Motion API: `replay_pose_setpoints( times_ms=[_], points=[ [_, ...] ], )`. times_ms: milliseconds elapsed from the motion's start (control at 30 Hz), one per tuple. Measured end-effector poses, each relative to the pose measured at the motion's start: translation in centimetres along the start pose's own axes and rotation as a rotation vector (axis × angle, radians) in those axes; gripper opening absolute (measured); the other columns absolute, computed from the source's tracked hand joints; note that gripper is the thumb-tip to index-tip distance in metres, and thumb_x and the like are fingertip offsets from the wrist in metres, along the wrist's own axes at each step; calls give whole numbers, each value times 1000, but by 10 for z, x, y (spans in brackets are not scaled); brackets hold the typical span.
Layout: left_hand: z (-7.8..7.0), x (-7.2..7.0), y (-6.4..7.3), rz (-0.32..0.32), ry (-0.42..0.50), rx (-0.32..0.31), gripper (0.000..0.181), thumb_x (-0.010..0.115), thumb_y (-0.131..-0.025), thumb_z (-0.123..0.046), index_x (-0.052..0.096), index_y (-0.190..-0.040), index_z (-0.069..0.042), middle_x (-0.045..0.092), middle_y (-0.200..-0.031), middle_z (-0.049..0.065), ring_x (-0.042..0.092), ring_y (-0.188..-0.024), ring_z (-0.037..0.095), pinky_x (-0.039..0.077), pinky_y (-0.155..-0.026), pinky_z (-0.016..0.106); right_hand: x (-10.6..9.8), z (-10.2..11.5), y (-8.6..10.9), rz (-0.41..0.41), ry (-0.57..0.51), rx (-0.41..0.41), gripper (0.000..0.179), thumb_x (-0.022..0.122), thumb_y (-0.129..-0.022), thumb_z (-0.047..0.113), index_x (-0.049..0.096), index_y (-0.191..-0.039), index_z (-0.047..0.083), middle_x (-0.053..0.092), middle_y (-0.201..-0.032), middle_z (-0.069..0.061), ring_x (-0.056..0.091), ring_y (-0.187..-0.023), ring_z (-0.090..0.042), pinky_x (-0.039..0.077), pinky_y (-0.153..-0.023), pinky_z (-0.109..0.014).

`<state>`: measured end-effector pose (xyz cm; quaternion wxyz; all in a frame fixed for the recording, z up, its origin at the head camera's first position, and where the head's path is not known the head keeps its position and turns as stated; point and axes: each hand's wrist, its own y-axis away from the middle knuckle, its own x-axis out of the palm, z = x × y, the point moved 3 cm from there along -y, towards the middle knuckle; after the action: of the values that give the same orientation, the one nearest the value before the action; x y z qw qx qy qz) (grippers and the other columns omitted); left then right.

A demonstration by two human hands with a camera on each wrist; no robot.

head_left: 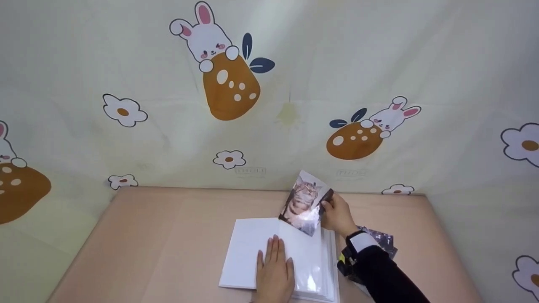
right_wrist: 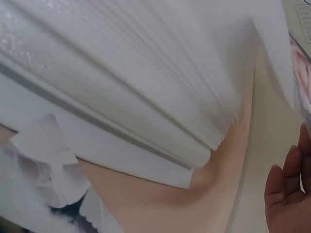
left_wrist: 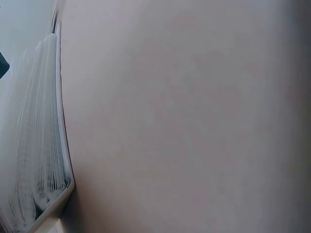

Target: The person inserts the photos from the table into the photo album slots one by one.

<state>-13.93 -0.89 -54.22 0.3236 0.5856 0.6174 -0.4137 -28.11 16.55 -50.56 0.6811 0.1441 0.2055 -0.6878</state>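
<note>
A white photo album [head_left: 244,252] with clear sleeve pages lies spread on the table. My left hand [head_left: 274,269] rests on its left part, fingers straight and pointing away from me. Over the album's far right corner, my right hand [head_left: 339,214] pinches a cat photo [head_left: 304,200] by its right edge, tilted above the page. In the right wrist view, the thick stack of album pages [right_wrist: 146,87] shows edge-on, with the right hand's fingers [right_wrist: 291,170] at the right side. The left wrist view shows the sleeve edges [left_wrist: 43,121] along the album's side.
Loose photos [head_left: 381,240] lie on the table to the right of the album, partly under the right forearm. A patterned cloth [head_left: 290,139] with rabbits and flowers hangs behind the table [head_left: 168,235] and along its sides.
</note>
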Motion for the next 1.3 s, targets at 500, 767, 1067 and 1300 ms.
replay_pose_setpoints(
  times_ms=[500, 767, 1067, 1300],
  points=[
    [-2, -5, 1, 8, 1, 20, 53, 40, -95, -30, 38, -136, 4, 30, -144, 17, 24, -134, 30, 16, -104, 55, -10, 13, -8, 66, 204, -102, 17, 49, -90, -3, 55, -106, -2, 61, -104, -21, 57, -99, -33, 46, -84, -44],
    [-3, -3, 2, 12, -14, 45, 55, 41, -95, -31, 37, -136, 5, 30, -145, 18, 23, -134, 30, 16, -104, 56, -2, 18, -7, 166, 174, -88, 16, 50, -89, -4, 57, -104, 0, 61, -102, -17, 57, -98, -31, 47, -83, -42],
    [-1, -11, 0, 145, 19, 170, 79, 45, -89, -51, 28, -138, 8, 20, -147, 23, 15, -136, 34, 11, -105, 55, -1, 14, -4, 214, 138, -41, 21, 51, -88, -5, 55, -108, -3, 61, -104, -18, 56, -101, -33, 44, -88, -45],
    [-3, -17, -8, 404, -54, 302, 120, 60, -63, -73, 12, -145, 1, 3, -151, 18, 0, -138, 28, 8, -108, 48, -2, 14, -8, 227, 153, -52, 20, 51, -88, -5, 56, -107, -2, 61, -98, -14, 58, -93, -27, 47, -82, -40]
  ],
)
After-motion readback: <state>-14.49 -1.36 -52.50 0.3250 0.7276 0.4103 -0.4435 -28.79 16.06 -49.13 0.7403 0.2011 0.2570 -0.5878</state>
